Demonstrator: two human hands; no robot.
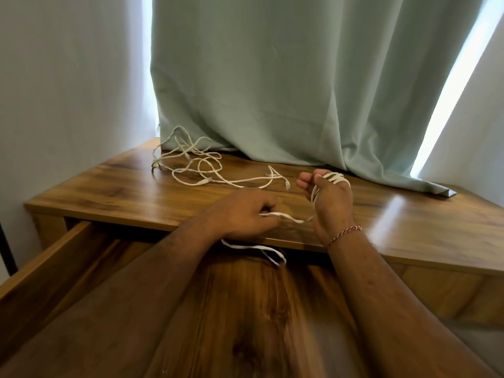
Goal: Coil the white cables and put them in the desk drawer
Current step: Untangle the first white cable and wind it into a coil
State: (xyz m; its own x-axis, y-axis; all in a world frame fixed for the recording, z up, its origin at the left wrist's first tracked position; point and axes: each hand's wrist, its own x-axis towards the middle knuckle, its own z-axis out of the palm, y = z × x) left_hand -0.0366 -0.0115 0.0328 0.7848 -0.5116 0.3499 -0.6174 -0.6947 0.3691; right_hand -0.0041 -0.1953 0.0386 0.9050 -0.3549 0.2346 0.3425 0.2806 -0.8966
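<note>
White cable (pixel 283 215) is being wound round the right hand (pixel 328 199), w/ several turns looped over the palm and the back of the hand, fingers half curled and held up. Its free run is pinched in the closed left hand (pixel 242 214), stretched taut btwn the two hands; a slack tail (pixel 261 251) hangs below the left wrist, over the open drawer (pixel 81 257). A red-white thread bracelet (pixel 344 235) is worn on the right wrist. Further back on the desk top (pixel 409 214), a tangle of loose white cables (pixel 196 165) lies uncoiled, near the curtain (pixel 272 77). Step judged: coiling of the 1st cable, approx. midway. Next: tail to be fed round, coil slipped off and laid in the drawer w/o springing open; the tangle must then be separated.
</note>
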